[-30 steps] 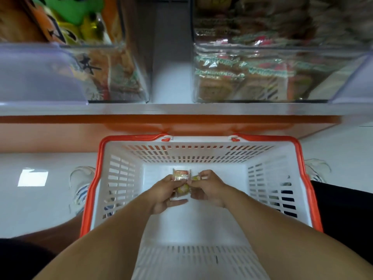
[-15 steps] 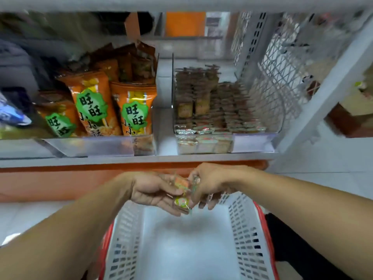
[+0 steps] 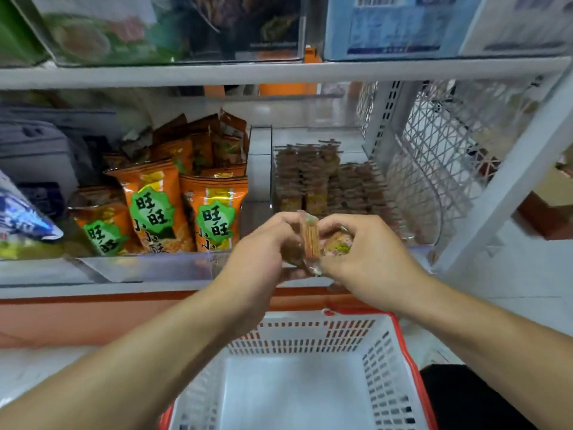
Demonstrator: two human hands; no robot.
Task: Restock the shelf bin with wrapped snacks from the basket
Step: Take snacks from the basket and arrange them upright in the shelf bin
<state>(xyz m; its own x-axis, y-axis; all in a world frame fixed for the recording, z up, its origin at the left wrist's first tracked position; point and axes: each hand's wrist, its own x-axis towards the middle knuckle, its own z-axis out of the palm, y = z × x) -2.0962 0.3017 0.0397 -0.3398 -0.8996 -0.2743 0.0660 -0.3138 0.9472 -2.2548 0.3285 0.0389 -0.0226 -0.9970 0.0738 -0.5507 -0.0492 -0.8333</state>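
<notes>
Head view: looks forward and down at a shop shelf (image 3: pixel 279 72), with both forearms reaching in from the bottom edge.
Landmark: the clear bin (image 3: pixel 434 193) on the shelf's right side, holding rows of small brown wrapped snacks standing on edge.
Left hand (image 3: pixel 263 246): raised just in front of the bin's front wall, fingers curled round a wrapped snack (image 3: pixel 310 240) held on edge, its orange side toward the camera.
Right hand (image 3: pixel 369 252): just beside the left hand, also in front of the bin, fingers and thumb curled round a second snack (image 3: pixel 338 245) with a green and pink wrapper.
Snacks: both are in the hands, touching each other between the two palms, at the bin's front lip and not yet inside it.
Basket (image 3: pixel 400 342): white with a red rim, below the bin and under the forearms; its visible floor shows plain white.
Orange bags (image 3: pixel 214 212): left of the bin, in a neighbouring clear tray, upright, with green labels.
Blue bag (image 3: pixel 21 212): far left of the bin, partly cut off by the edge.
Wire mesh (image 3: pixel 440 144): right of the bin, forming the shelf's end panel.
Upper shelf: above the bin, clear boxes with blurred packaging.
</notes>
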